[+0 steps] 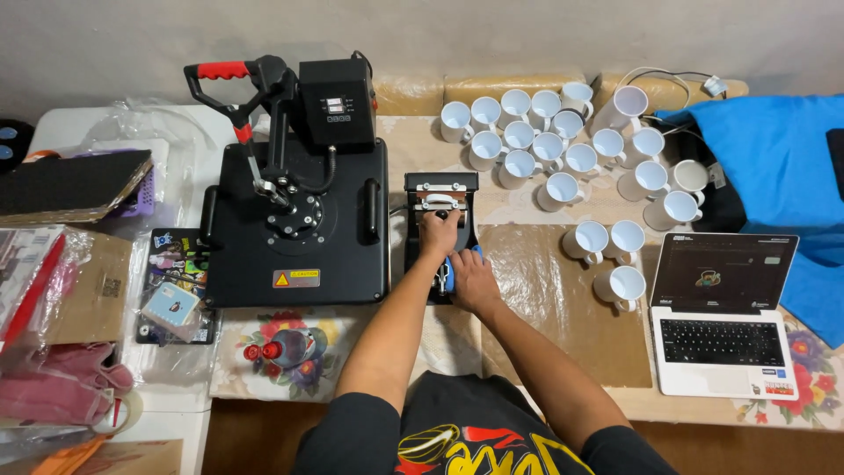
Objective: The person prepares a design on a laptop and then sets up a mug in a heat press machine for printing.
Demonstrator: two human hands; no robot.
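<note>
From my head camera, looking down: my left hand [437, 236] rests on the top of the small black mug press [441, 230], fingers curled over its metal clamp, and my right hand [472, 277] grips the press's blue handle [451, 274] at the near end. The mug press sits on the bench [563, 343] just right of the big flat heat press [294, 220]; its long axis runs away from me, handle end toward my body.

I count one mug press, one flat heat press with a red-gripped lever [220, 70], and one open laptop [721, 312] at my right. The white mugs [563, 158] number about twenty: a cluster at the far side of the bench and three nearer, just left of the laptop.

The bench is covered with brown paper sheets over a floral cloth [290, 347]. A blue cloth [774, 167] lies at the far right. At my left a white side table [79, 123] holds boxes, plastic bags and printed cards. A plain pale wall stands behind.
</note>
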